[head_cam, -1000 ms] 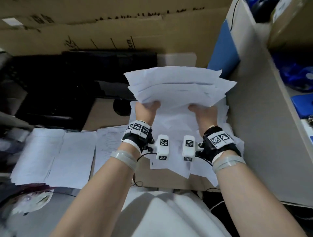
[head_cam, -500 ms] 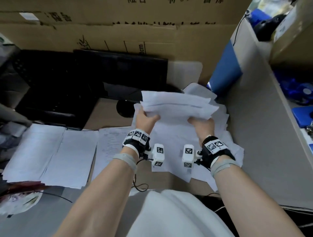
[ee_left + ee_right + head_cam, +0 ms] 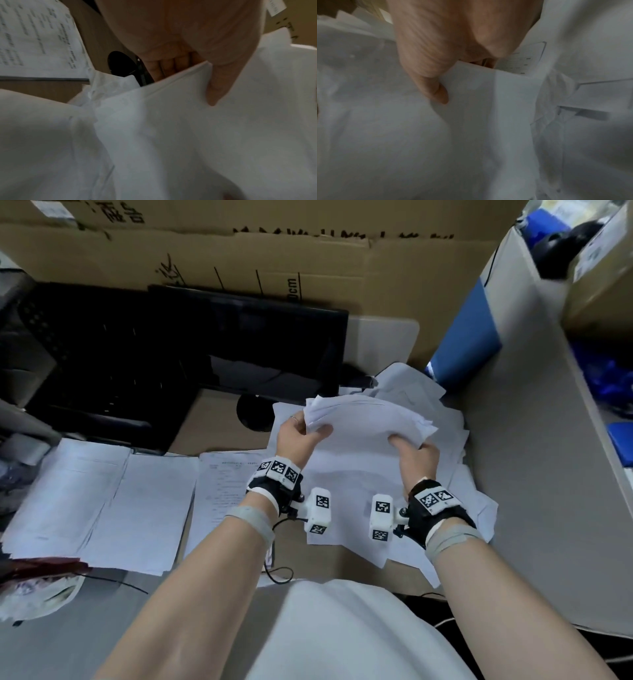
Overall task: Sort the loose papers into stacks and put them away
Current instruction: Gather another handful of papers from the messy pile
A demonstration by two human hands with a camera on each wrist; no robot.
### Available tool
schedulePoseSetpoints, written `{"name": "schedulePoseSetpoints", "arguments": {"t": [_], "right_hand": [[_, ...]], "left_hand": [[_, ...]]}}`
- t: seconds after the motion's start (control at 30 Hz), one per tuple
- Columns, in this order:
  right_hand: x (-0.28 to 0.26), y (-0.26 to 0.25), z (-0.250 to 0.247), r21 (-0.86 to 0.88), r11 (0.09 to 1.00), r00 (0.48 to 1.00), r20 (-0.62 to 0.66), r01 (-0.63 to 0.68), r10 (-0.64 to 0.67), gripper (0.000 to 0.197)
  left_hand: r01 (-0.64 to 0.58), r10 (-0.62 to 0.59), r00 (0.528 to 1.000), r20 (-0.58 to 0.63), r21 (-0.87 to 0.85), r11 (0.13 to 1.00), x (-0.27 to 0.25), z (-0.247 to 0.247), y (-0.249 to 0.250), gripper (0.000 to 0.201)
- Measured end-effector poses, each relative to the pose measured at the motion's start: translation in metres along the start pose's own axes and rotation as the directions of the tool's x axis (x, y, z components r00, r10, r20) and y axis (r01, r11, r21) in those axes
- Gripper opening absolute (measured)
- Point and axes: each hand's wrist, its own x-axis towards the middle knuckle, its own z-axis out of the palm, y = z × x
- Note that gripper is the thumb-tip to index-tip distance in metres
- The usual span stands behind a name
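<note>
I hold a sheaf of white papers (image 3: 366,419) between both hands, just above the desk. My left hand (image 3: 301,436) grips its left edge, thumb on top and fingers underneath; the same sheaf (image 3: 197,108) fills the left wrist view. My right hand (image 3: 414,453) grips the right edge, its thumb pressed on the sheaf (image 3: 471,94). Under the sheaf lies a messy heap of loose papers (image 3: 455,498). Two neater stacks (image 3: 102,501) lie side by side on the left, and a printed sheet (image 3: 222,484) lies between them and the heap.
A black monitor (image 3: 239,347) and its round base (image 3: 253,412) stand behind the papers. Cardboard boxes (image 3: 239,261) line the back. A grey partition (image 3: 534,474) with a blue folder (image 3: 469,337) closes off the right. A wrapper (image 3: 37,587) lies at the near left.
Both hands have brought the sheaf down from a raised, spread position to low over the loose heap, and the sheets have closed up into a tighter bundle.
</note>
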Motion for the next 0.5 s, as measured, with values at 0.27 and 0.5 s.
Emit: {"name": "schedulePoseSetpoints", "arguments": {"t": [0.27,0.5], "right_hand": [[0.009,0.057,-0.007,-0.185,0.949,0.959,0.074,-0.257,0.274,0.017],[0.032,0.052,-0.013,-0.312,0.932,0.975,0.058,-0.185,0.213,0.013]], "left_hand": [[0.234,-0.269,0.962,0.048,0.369,0.900,-0.009,0.004,-0.053,0.054],[0.328,-0.347,0.934,0.085,0.182,0.927,0.006,0.029,-0.033,0.039]]}}
